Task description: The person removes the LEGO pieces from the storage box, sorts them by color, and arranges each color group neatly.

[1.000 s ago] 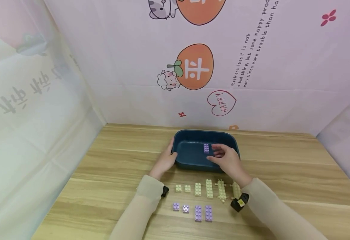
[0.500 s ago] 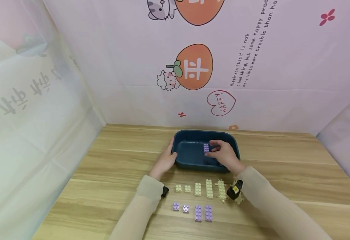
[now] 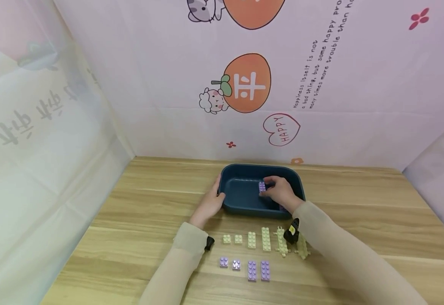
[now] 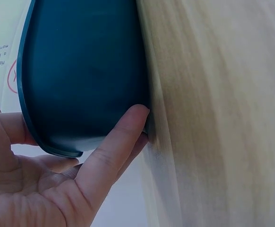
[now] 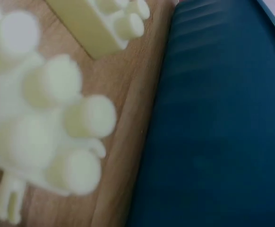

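A dark blue plastic box (image 3: 241, 210) sits at the back of the table. My left hand (image 3: 209, 203) grips its left end, and the left wrist view shows fingers (image 4: 114, 149) against the box wall (image 4: 81, 71). Inside the box, my right hand (image 3: 280, 192) pinches a purple building brick (image 3: 262, 187) between thumb and index finger, at the brick's two ends. Part of another purple brick (image 3: 281, 208) shows under the right wrist. The right wrist view has the box's outer wall (image 5: 213, 123) but no fingers.
In front of the box lies a row of pale yellow bricks (image 3: 252, 240), including wheel-base pieces (image 3: 282, 242) with side pegs. Several purple bricks (image 3: 252, 271) form a nearer row. A printed cloth (image 3: 176, 127) hangs behind the wooden table (image 3: 138, 237).
My right hand has moved left and slightly back inside the box, and its fingers have come together on the purple brick. The left hand stays on the box's end.
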A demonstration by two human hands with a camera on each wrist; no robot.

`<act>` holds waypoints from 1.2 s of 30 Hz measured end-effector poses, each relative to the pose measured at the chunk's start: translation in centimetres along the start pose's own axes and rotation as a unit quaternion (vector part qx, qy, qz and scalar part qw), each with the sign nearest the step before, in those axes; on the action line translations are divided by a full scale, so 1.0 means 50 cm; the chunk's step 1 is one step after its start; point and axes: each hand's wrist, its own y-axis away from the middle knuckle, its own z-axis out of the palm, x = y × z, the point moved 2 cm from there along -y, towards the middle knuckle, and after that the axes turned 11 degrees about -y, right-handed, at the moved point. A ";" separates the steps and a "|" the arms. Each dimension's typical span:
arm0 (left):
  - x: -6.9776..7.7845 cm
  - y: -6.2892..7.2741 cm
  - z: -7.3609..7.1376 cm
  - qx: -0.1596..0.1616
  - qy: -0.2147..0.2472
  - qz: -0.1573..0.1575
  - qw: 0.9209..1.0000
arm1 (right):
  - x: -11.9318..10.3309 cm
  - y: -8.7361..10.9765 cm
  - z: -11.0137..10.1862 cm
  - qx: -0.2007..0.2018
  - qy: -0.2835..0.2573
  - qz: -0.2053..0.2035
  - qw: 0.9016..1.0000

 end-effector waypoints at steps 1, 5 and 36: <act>0.000 -0.001 0.000 -0.001 0.001 0.000 1.000 | -0.001 -0.002 0.000 0.000 -0.003 0.003 1.000; 0.000 -0.001 -0.002 -0.008 0.013 -0.002 1.000 | -0.004 -0.009 0.002 0.006 -0.008 0.010 1.000; -0.001 0.001 0.004 0.005 0.001 -0.005 1.000 | -0.012 -0.014 0.000 0.033 0.007 -0.036 0.999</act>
